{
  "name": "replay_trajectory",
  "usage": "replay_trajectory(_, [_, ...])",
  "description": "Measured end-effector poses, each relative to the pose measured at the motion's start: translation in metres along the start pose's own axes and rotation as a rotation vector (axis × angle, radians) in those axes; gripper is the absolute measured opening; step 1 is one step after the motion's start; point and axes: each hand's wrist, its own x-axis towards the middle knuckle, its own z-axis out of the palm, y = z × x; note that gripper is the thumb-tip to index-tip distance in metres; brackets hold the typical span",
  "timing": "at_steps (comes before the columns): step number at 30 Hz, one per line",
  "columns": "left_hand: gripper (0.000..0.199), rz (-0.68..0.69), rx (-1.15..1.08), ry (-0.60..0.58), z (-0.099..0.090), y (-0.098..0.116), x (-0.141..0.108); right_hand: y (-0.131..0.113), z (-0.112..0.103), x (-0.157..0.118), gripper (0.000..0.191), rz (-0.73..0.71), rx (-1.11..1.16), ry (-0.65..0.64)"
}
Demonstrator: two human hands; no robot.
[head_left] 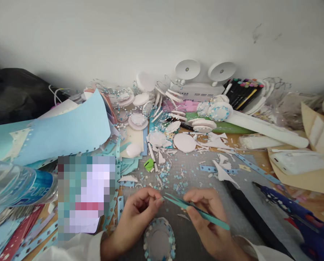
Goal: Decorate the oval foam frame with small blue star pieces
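My right hand (209, 212) is closed around teal tweezers (202, 214), whose slightly parted tips point left. Close to those tips, my left hand (140, 210) has its thumb and forefinger pinched together. What the pinch holds, if anything, is too small to name. Below the two hands lies a round grey-white disc (160, 241) with blue and white star-shaped bits around its rim; its lower edge is cut off by the frame. Many tiny blue and white paper bits (178, 186) are scattered on the grey mat (189, 166) beyond my hands.
At right lie a blue glue gun (295, 214) and a black stick-like object (254, 214). A water bottle (23, 185), a blurred-out phone (88, 203) and blue paper (69, 127) crowd the left. Several white discs (185, 142) and black pens (240, 94) fill the back.
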Motion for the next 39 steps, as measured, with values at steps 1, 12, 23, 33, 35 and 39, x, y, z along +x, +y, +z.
replay_trajectory(1, [0.04, -0.001, 0.0, 0.009, 0.0, 0.0, 0.0, 0.001, 0.0, 0.0, 0.021, 0.005, -0.005, 0.003])
replay_trajectory(12, [0.033, 0.1, -0.032, 0.028, 0.0, -0.006, 0.004, 0.006, 0.001, 0.021, 0.013, 0.05, 0.031, 0.096])
replay_trajectory(23, [0.031, 0.242, -0.142, -0.034, 0.001, -0.014, 0.009, 0.028, -0.011, 0.03, 0.023, 0.134, 0.162, 0.175])
replay_trajectory(33, [0.034, 0.242, -0.138, -0.041, 0.001, -0.014, 0.008, 0.025, -0.009, 0.026, 0.024, 0.149, 0.233, 0.124])
replay_trajectory(35, [0.033, 0.235, -0.133, -0.041, 0.001, -0.014, 0.008, 0.023, -0.008, 0.024, 0.022, 0.161, 0.254, 0.111])
replay_trajectory(39, [0.032, 0.213, -0.117, -0.057, 0.0, -0.014, 0.007, 0.017, -0.005, 0.022, 0.019, 0.171, 0.292, 0.113])
